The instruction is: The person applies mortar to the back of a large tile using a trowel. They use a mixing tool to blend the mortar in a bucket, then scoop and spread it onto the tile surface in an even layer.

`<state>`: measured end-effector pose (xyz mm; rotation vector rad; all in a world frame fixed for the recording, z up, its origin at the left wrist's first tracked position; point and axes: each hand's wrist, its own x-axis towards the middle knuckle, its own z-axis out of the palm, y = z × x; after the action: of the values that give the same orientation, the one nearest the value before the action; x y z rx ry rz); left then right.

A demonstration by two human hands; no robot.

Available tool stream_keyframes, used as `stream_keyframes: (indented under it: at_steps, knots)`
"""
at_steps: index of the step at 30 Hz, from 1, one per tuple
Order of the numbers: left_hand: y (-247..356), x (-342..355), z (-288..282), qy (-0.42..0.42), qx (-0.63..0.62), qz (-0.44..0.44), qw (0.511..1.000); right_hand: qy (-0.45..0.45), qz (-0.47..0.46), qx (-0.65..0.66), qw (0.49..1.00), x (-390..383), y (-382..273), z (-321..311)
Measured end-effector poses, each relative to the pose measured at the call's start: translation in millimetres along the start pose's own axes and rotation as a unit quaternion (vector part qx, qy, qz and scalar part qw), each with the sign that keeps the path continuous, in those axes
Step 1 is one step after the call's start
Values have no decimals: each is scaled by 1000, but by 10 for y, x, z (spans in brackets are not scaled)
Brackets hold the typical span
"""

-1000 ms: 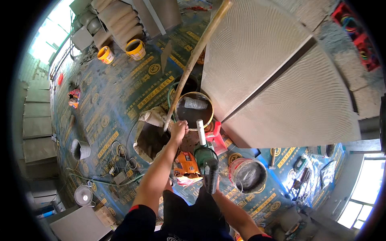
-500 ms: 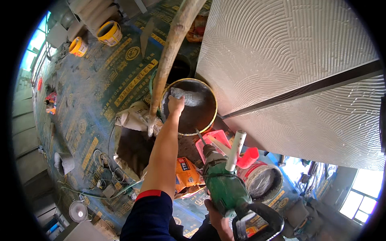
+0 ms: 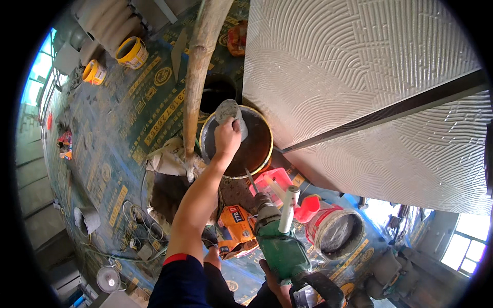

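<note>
A dusty grey cup-like scoop is in my left hand, whose fingers are wrapped round its side. Both are over the far left part of a round dark bucket with a yellowish rim. Low in the view, my right hand is against the underside of a green power drill. Most of its fingers are hidden behind the drill body, so its grip cannot be made out. The drill has a pale side handle, and its metal shaft points over the bucket's near rim.
A wooden pole rises just left of the bucket. Large panels with combed adhesive stand at the right. Nearby are an open paper sack, an orange bag, a red-pink basin, a white-and-red bucket and loose cables.
My left hand has raised the grey scoop from inside the bucket toward its far rim and tilted it more upright. The view has shifted slightly, and the drill stays at the near rim.
</note>
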<state>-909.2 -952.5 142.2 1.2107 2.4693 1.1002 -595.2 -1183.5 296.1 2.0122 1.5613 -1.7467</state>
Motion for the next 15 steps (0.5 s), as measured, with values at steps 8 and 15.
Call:
stream_keyframes:
  at_steps: [8, 15]
  knots:
    - [334, 284, -483, 151, 28, 74, 985, 17, -14, 14, 1000, 140, 182, -83]
    - [36, 967, -122, 167, 54, 65, 982, 39, -11, 26, 999, 341, 228, -123]
